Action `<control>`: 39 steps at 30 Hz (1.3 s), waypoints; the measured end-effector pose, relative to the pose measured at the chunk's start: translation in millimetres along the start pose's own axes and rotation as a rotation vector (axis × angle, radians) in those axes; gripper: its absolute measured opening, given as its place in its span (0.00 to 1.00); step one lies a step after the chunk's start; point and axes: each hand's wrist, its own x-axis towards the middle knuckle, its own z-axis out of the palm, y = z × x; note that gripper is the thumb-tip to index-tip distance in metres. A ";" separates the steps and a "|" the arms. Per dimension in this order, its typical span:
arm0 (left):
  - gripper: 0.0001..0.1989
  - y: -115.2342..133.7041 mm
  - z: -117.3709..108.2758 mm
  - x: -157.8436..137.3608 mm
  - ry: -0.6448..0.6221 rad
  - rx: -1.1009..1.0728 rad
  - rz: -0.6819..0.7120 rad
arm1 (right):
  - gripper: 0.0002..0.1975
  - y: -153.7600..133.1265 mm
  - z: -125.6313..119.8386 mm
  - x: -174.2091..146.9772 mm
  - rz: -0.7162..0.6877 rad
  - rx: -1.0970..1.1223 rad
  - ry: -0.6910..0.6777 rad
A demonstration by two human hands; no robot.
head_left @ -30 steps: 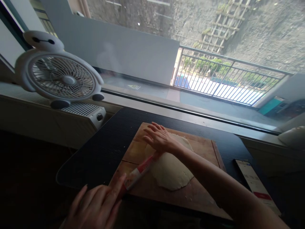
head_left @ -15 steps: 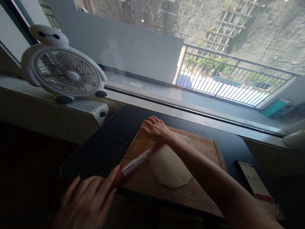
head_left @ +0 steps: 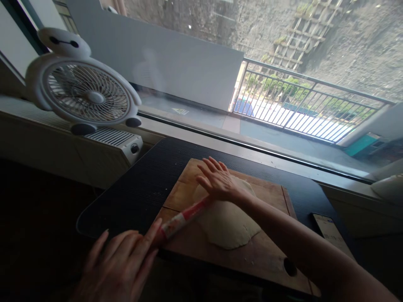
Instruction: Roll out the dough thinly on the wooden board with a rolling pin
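Note:
A wooden rolling pin (head_left: 192, 211) with a red and white label lies slantwise across the left part of a pale, flattened sheet of dough (head_left: 231, 224). The dough rests on a wooden board (head_left: 181, 191). At the pin's near end is my left hand (head_left: 116, 264), its index finger and thumb on either side of the wood; the underside of the grip is hidden. Over the far end lies my right hand (head_left: 218, 180), palm down with fingers spread and stretched out. My right forearm covers part of the dough and board.
The board sits on a black table (head_left: 126, 201) beside the window. A phone (head_left: 330, 230) lies at the table's right, partly behind my forearm. At the left, a white character-shaped fan (head_left: 92, 96) stands on a white heater (head_left: 122, 142). The board has a dark hole (head_left: 290, 266) near its front right.
The rolling pin has turned, showing a different side of its label. My right hand has shifted right and slightly down with its far end, further over the dough. My left hand has barely moved.

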 end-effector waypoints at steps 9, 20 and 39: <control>0.26 18.8 -11.0 9.8 -0.060 -0.002 0.136 | 0.21 -3.6 -0.3 -92.7 -0.151 0.068 0.113; 0.25 113.9 36.9 182.5 -0.369 -0.197 0.292 | 0.17 52.9 -25.5 -235.4 0.213 0.071 0.206; 0.29 119.6 52.7 173.9 -0.361 0.066 0.302 | 0.22 31.7 -10.8 -254.0 0.356 0.241 0.330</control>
